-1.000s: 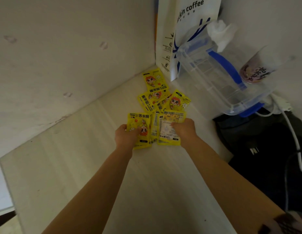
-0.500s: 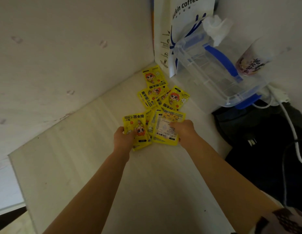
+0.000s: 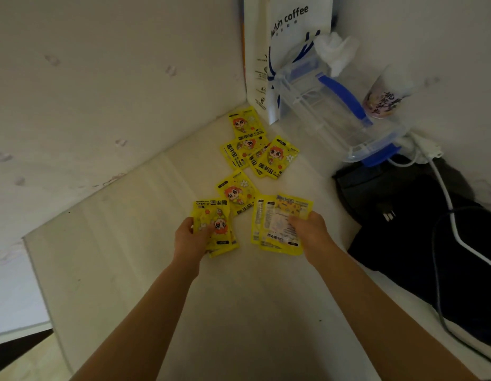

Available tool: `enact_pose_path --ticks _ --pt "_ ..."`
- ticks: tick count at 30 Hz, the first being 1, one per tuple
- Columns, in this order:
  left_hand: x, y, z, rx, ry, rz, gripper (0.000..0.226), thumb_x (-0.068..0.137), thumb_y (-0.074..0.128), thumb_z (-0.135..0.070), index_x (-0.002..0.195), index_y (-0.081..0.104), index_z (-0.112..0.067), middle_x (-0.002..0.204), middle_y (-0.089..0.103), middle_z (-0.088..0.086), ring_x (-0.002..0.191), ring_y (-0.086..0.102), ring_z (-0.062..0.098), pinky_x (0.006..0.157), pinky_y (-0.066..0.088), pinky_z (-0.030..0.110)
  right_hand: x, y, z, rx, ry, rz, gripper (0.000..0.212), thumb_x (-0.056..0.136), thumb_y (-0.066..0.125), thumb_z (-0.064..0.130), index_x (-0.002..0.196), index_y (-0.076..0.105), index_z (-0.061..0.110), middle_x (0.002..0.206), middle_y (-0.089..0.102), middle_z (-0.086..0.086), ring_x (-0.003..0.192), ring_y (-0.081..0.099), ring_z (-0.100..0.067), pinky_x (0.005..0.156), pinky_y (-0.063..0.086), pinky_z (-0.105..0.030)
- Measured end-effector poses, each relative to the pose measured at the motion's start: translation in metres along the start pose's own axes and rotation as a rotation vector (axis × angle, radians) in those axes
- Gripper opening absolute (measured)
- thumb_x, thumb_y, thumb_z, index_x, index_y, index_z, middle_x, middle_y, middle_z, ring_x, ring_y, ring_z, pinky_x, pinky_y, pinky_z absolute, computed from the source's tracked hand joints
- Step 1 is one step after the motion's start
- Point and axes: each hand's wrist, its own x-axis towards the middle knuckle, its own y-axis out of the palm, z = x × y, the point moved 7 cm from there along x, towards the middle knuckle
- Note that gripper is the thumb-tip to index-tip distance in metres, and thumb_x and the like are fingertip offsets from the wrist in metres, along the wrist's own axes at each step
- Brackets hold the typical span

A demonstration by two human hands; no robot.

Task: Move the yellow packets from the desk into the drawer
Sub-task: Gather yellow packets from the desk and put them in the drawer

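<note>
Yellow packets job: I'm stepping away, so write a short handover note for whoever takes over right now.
Left hand grips a small stack of yellow packets, face up. Right hand grips another stack, back side up. One loose packet lies just beyond them; the far packets lie overlapping near the coffee bag. All are over the desk; no drawer is in view.
Done: two stacks gathered.
Left: collect the rest, put all in the drawer.

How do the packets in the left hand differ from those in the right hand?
The left hand grips packets showing the cartoon front; the right hand grips packets showing the pale printed back. The left hand's stack looks narrower; the right hand's is fanned wider. Both are yellow, at the desk.
</note>
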Motion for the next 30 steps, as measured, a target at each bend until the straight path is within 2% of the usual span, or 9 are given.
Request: enact_pose_path --ticks 3,8,12,17,23,30 --pt "-0.017 -0.004 0.006 -0.024 -0.005 0.041 0.01 0.089 0.063 -0.01 0.089 0.06 -0.02 0.086 0.069 0.004 0.068 0.068 0.018 0.046 0.053 0.024 -0.017 -0.006 -0.014 0.051 0.004 0.005 0.021 0.088 0.058 0.006 0.108 0.061 0.006 0.106 0.067 -0.014 0.096 0.066 -0.032 0.091 0.053 -0.05" --pt "-0.048 -0.012 0.021 -0.028 -0.004 0.146 0.011 0.086 0.067 -0.009 0.093 0.065 -0.018 0.093 0.072 0.01 0.081 0.072 0.03 0.07 0.06 0.045 -0.062 -0.005 -0.046 0.132 0.008 0.03 0.022 0.088 0.059 0.005 0.109 0.064 0.007 0.105 0.07 -0.015 0.096 0.067 -0.033 0.092 0.052 -0.053" --pt "-0.065 -0.029 0.044 0.009 -0.001 0.229 0.013 0.085 0.068 -0.011 0.098 0.066 -0.016 0.095 0.073 0.012 0.083 0.072 0.032 0.075 0.059 0.051 -0.098 -0.003 -0.08 0.164 0.006 -0.017 0.019 0.088 0.059 0.006 0.106 0.065 0.009 0.104 0.07 -0.013 0.096 0.068 -0.032 0.092 0.052 -0.053" --pt "-0.084 -0.057 0.068 0.073 0.043 0.342 0.012 0.086 0.068 -0.01 0.096 0.067 -0.016 0.094 0.073 0.014 0.081 0.072 0.033 0.065 0.059 0.043 -0.145 0.008 -0.129 0.237 0.019 -0.079 0.021 0.089 0.057 0.003 0.107 0.066 0.009 0.105 0.071 -0.014 0.096 0.068 -0.034 0.092 0.052 -0.054" --pt "-0.111 -0.086 0.081 0.169 0.115 0.469 0.012 0.086 0.067 -0.011 0.097 0.066 -0.016 0.094 0.073 0.012 0.083 0.071 0.034 0.072 0.059 0.052 -0.205 0.017 -0.183 0.368 0.041 -0.175 0.017 0.088 0.059 0.003 0.1 0.067 0.01 0.102 0.071 -0.015 0.095 0.068 -0.034 0.091 0.052 -0.055" --pt "-0.153 -0.09 0.103 0.316 0.196 0.586 0.007 0.086 0.068 -0.015 0.089 0.066 -0.02 0.09 0.072 0.007 0.081 0.07 0.028 0.072 0.059 0.046 -0.279 -0.003 -0.242 0.476 0.04 -0.305 0.019 0.089 0.057 0.006 0.105 0.067 0.009 0.101 0.072 -0.013 0.093 0.069 -0.033 0.088 0.054 -0.053"
